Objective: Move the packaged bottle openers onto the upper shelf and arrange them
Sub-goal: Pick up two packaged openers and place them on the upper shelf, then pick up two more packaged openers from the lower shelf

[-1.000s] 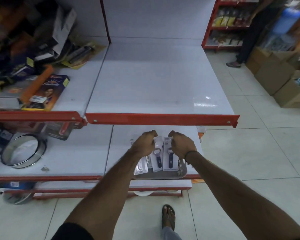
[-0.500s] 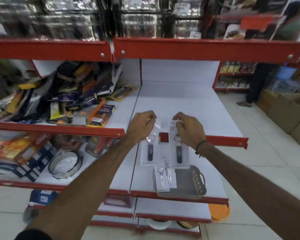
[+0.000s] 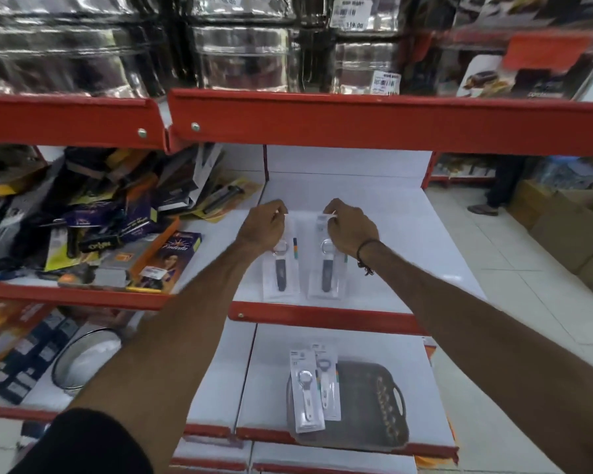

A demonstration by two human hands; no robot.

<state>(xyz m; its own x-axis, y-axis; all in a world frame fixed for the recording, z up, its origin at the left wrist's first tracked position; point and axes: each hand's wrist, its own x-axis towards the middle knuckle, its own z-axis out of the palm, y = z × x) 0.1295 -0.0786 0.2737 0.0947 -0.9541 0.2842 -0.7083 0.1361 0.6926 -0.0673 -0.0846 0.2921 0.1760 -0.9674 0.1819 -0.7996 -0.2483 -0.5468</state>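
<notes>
Two clear packs with dark-handled bottle openers lie side by side near the front of the white upper shelf [image 3: 408, 254]. My left hand [image 3: 266, 225] pinches the top of the left pack [image 3: 281, 271]. My right hand [image 3: 350, 227] pinches the top of the right pack [image 3: 326, 271]. On the shelf below, two more packs with white-handled openers [image 3: 314, 388] rest on the left end of a dark grey tray [image 3: 374, 412].
A heap of boxed and carded goods [image 3: 93, 220] fills the shelf section to the left. The red lip of a higher shelf [image 3: 374, 121] hangs overhead with shiny steel containers on it. A round sieve [image 3: 86, 360] sits lower left. Cardboard boxes [image 3: 569, 227] and a standing person [image 3: 504, 186] are in the aisle at right.
Both hands lifted the two dark-handled packs from the tray on the lower shelf and have brought them down flat onto the upper shelf. My view has tilted upward.
</notes>
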